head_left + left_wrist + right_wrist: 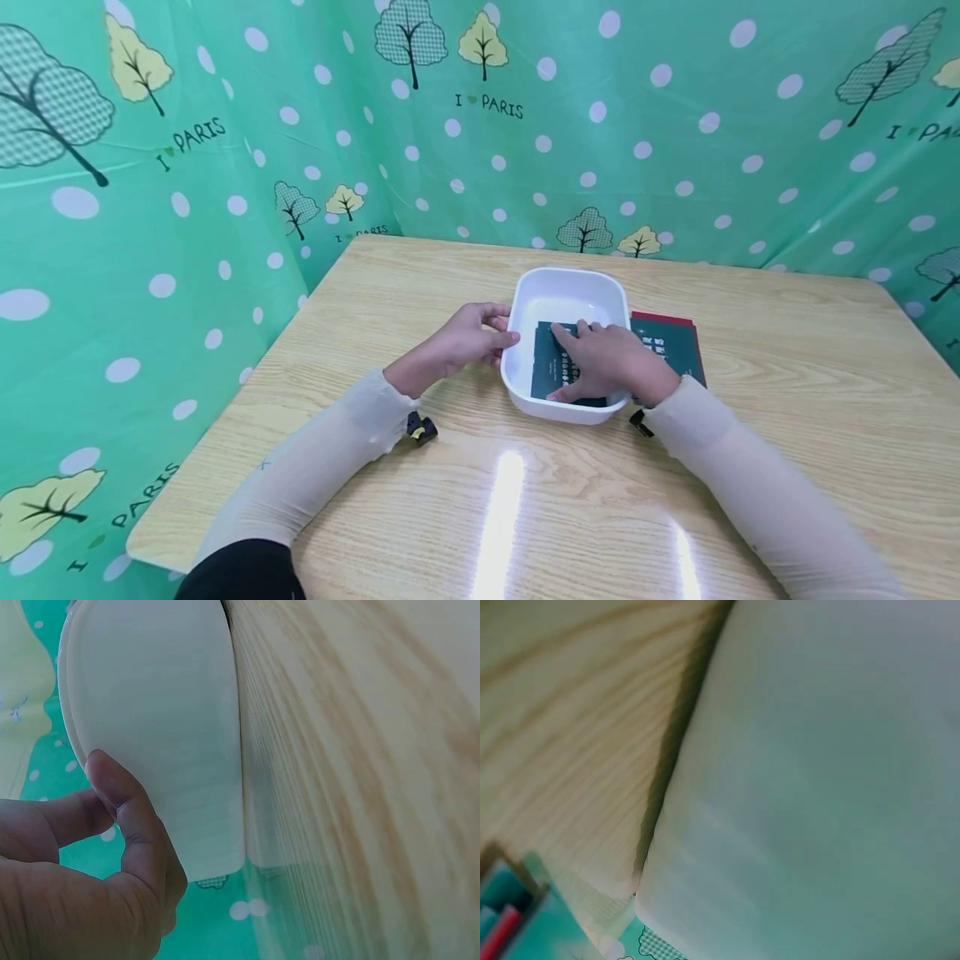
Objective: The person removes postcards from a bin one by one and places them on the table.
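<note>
A white plastic tub [547, 409] stands on the table with a dark green book [546, 367] lying in it, white lettering on its cover. My left hand [480, 337] holds the tub's left rim, thumb on top; the left wrist view shows that hand [127, 847] against the tub's outer wall [165, 735]. Over the tub's right side reaches my right hand [606, 360], its fingers spread across the book's cover. The right wrist view misses this hand and shows mostly the tub's wall [817, 787].
Beside the tub on the right lie another dark green book [671, 346] and something red [662, 317] under it. Small black objects sit near each wrist, one [422, 428] at the left, one [641, 423] at the right. A patterned green curtain [675, 125] hangs behind the table.
</note>
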Motion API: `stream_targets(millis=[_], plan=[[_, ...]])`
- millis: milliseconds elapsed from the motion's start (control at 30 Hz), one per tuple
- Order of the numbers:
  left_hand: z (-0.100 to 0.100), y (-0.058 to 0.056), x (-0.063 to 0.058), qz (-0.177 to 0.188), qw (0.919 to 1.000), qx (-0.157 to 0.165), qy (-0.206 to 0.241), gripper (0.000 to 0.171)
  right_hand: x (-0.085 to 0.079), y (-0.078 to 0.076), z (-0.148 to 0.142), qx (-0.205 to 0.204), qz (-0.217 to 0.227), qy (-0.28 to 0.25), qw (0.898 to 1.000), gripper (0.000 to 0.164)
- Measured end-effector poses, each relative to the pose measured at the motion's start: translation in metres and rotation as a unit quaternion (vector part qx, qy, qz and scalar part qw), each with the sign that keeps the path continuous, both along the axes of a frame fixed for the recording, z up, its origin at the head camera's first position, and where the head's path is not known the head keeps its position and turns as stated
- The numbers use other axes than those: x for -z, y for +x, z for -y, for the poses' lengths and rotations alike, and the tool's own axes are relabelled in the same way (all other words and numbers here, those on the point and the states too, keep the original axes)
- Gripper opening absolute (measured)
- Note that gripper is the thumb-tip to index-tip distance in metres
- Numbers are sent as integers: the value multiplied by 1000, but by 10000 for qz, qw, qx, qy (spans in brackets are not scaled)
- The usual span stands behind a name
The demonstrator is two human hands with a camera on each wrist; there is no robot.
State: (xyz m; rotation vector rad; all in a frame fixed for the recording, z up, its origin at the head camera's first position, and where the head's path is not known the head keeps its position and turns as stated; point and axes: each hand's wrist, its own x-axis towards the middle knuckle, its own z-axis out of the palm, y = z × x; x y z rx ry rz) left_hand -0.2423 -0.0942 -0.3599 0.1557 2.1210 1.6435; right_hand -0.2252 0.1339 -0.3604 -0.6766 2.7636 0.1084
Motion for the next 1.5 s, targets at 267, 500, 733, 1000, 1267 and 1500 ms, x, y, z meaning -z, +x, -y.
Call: stream_targets(millis=[267, 500, 733, 1000, 1267, 1500], plan=[[0, 0, 1, 10, 10000, -3, 5, 49, 1, 0, 2, 63, -94, -26, 9999, 124], [0, -1, 1, 20, 10000, 12, -5, 48, 3, -2, 2, 6, -305, -41, 9995, 125], [0, 0, 1, -12, 10000, -1, 25, 49, 1, 0, 1, -42, -422, -32, 9991, 126], [1, 0, 0, -37, 9999, 83, -110, 48, 3, -2, 1, -50, -527, -88, 9986, 127], [0, 0, 1, -80, 9999, 50, -88, 45, 4, -3, 1, -148, -528, -199, 9983, 130], [0, 1, 3, -139, 9999, 20, 15, 43, 0, -3, -1, -196, -663, -657, 9954, 121]])
